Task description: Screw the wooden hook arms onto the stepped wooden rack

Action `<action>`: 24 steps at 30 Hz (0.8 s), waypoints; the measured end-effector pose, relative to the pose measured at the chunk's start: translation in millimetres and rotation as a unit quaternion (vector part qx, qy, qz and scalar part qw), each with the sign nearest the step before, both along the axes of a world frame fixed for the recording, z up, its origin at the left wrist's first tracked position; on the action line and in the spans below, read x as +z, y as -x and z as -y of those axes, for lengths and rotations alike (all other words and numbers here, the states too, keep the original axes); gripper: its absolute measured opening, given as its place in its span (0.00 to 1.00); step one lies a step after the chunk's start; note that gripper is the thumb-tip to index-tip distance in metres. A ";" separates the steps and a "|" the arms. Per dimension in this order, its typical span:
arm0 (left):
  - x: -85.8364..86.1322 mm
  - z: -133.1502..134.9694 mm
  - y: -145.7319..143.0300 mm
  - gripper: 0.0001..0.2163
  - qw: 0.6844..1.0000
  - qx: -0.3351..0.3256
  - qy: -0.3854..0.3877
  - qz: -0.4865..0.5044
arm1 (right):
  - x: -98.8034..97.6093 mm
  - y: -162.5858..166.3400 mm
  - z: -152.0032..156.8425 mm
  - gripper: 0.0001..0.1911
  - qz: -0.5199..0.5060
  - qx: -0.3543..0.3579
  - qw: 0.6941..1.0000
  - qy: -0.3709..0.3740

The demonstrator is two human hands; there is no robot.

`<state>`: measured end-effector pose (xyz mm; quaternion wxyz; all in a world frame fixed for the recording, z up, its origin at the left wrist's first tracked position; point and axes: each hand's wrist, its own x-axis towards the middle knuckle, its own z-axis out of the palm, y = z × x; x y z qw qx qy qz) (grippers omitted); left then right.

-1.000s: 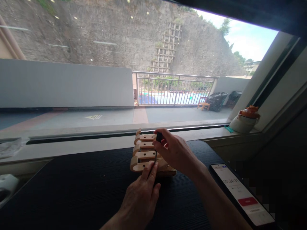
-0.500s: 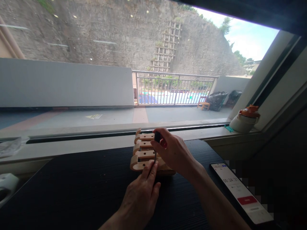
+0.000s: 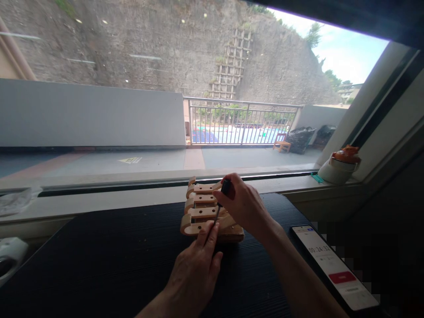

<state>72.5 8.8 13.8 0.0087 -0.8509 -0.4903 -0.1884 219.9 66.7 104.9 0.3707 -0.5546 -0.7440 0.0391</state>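
Observation:
In my right hand (image 3: 243, 201) is a screwdriver (image 3: 225, 187), its black handle gripped between thumb and fingers. Its thin shaft slants down to the left, and its tip is hidden at the fingertips of my left hand (image 3: 197, 260). Those left fingers are closed around the shaft's lower end, against the near side of a light wooden piece (image 3: 207, 212). The piece has several parallel slats with round holes and curled left ends, on a thick base. Whether a screw sits under the tip is hidden.
The wooden piece rests on a black table (image 3: 109, 256). A phone (image 3: 334, 265) showing a timer lies at the right. On the sill stand a pale bottle with an orange top (image 3: 339, 165) and a crumpled clear bag (image 3: 20, 201). A white object (image 3: 13, 260) is at the left edge.
The screwdriver's handle has tilted over to the right with my right hand, so more of its shaft and of the wooden piece shows. My left hand has stayed in place.

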 end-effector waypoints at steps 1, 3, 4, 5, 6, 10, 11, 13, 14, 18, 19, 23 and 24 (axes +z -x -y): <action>0.0 -0.2 -0.2 0.23 1.000 0.001 -0.003 0.001 | 1.8 1.2 2.6 0.15 0.001 0.016 1.000 0.000; 0.0 -0.4 -0.5 0.22 1.000 0.001 -0.006 0.003 | 4.8 3.4 6.9 0.15 0.008 0.055 0.998 0.000; 0.0 -0.5 -0.5 0.22 1.000 0.001 -0.006 0.004 | 5.7 4.3 8.2 0.15 0.012 0.069 0.998 -0.001; 0.1 -0.6 -0.5 0.22 1.000 0.001 -0.005 0.005 | 6.0 4.8 8.8 0.15 0.016 0.079 0.997 -0.001; 0.1 -0.6 -0.4 0.22 1.000 0.001 -0.003 0.006 | 5.7 4.9 8.6 0.14 0.019 0.083 0.996 -0.002; -0.1 -0.4 0.3 0.22 1.000 0.001 -0.005 0.015 | 0.7 1.9 2.8 0.12 0.023 0.051 0.998 -0.009; -0.3 -0.4 0.5 0.22 1.000 0.001 -0.006 0.018 | -0.6 0.9 1.2 0.12 0.024 0.035 0.999 -0.011; -0.7 -0.1 0.6 0.22 1.000 0.000 -0.007 0.022 | -1.9 -0.6 -0.4 0.12 0.030 0.005 0.999 -0.014; -0.9 0.1 0.6 0.22 1.000 -0.001 -0.008 0.024 | -1.6 -0.9 0.0 0.13 0.035 -0.001 0.999 -0.015; -0.7 0.9 -0.2 0.22 1.000 0.001 -0.010 0.022 | 4.8 0.1 7.4 0.16 0.052 0.051 0.997 -0.009; -0.4 1.0 -0.4 0.22 1.000 0.002 -0.008 0.019 | 6.9 0.7 9.6 0.17 0.053 0.072 0.996 -0.008; 1.3 0.7 -0.8 0.22 1.000 0.001 0.001 0.013 | 11.1 3.1 13.7 0.17 0.056 0.114 0.992 -0.010; 1.8 0.6 -0.8 0.22 1.000 0.000 0.003 0.013 | 10.9 3.2 13.2 0.16 0.056 0.110 0.992 -0.011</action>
